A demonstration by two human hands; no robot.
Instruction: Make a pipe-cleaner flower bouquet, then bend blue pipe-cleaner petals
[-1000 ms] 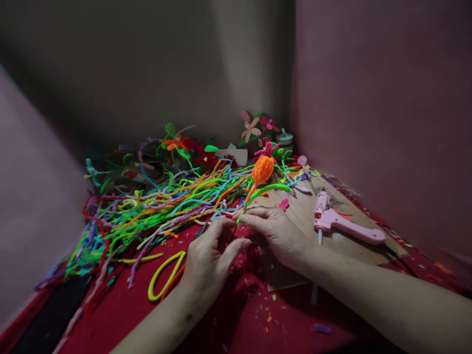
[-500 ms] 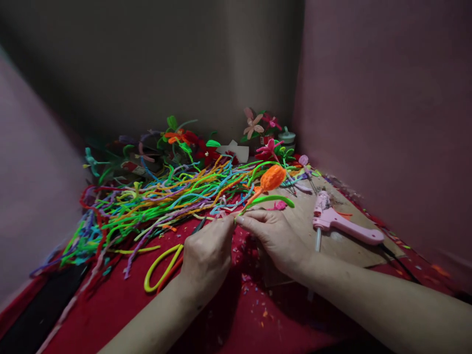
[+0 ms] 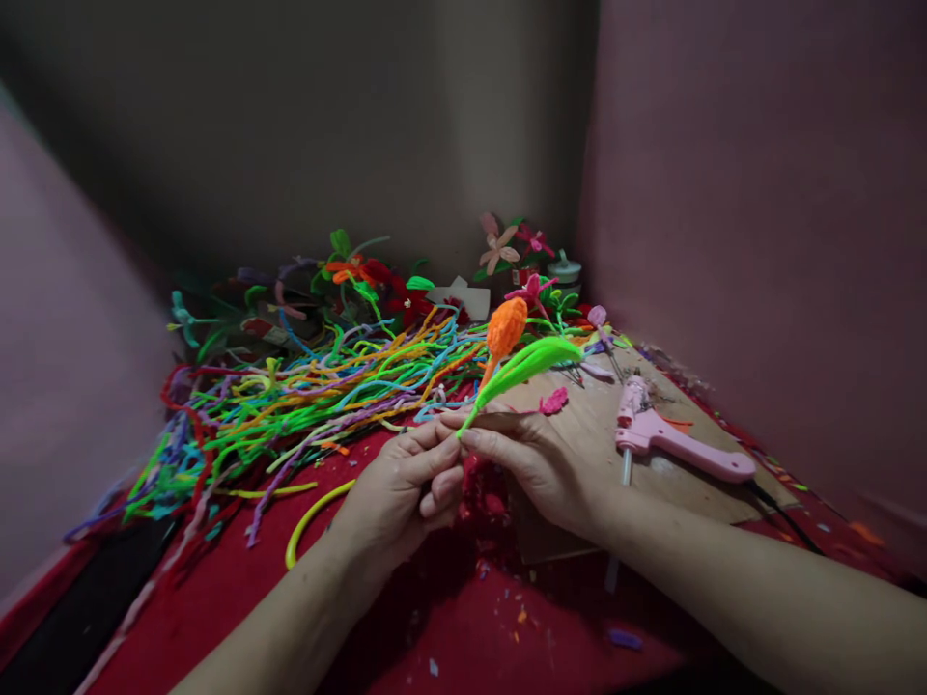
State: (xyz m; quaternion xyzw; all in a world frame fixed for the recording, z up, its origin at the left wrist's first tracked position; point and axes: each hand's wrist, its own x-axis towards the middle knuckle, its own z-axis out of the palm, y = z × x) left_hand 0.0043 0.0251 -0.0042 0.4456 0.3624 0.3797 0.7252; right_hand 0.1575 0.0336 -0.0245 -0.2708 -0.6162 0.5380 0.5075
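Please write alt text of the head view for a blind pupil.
The left hand and right hand hold a fuzzy orange bud and green leaf by their lower ends. Beyond lie colourful strips; a pink glue gun rests on cardboard at right.

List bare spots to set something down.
Red cloth between black strip and left forearm; cardboard between right hand and glue gun. Crowded: stems and flowers fill the back left; scraps dot the cloth at front centre.
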